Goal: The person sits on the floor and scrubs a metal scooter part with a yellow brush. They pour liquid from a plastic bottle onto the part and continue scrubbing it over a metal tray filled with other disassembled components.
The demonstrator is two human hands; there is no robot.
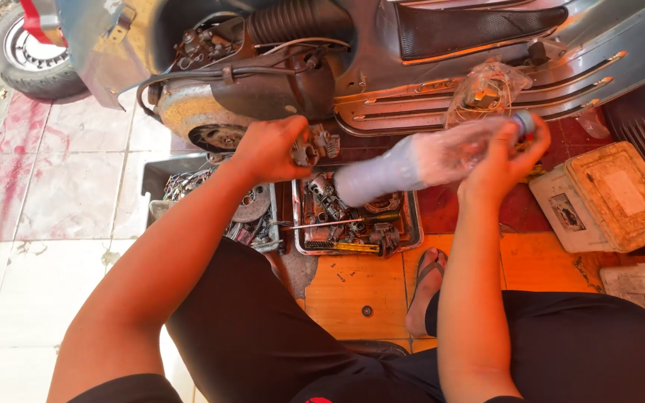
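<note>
Beside the opened engine bay of a grey scooter (382,60) lying tilted on a tiled floor, a person is sitting low with knees spread, looking down at both hands. Their left hand (270,145) is closing firmly around a small metal carburettor-like part (315,145), fingers wrapped over its top so that only its lower fittings are showing, and it is holding that part up over the trays, probably so anything dripping falls there rather than on the floor. Their right hand (498,160) is gripping a clear plastic bottle (419,164) near its blue-capped end, fingers curled round the neck; the bottle is lying almost level, its pale lower half pointing toward the part in the other hand, as if being tipped or shaken close to it. Below the hands, a shallow metal tray (412,231) is holding a screwdriver (337,222), small engine pieces and a file-like tool, keeping loose parts together within easy reach. Just left of it, a darker tray (160,175) is holding a chain and a round disc. On the right, a worn cream plastic case (606,198) is standing shut, well apart from the hands. One sandalled foot (425,291) is resting on the orange floor between the person's legs.
</note>
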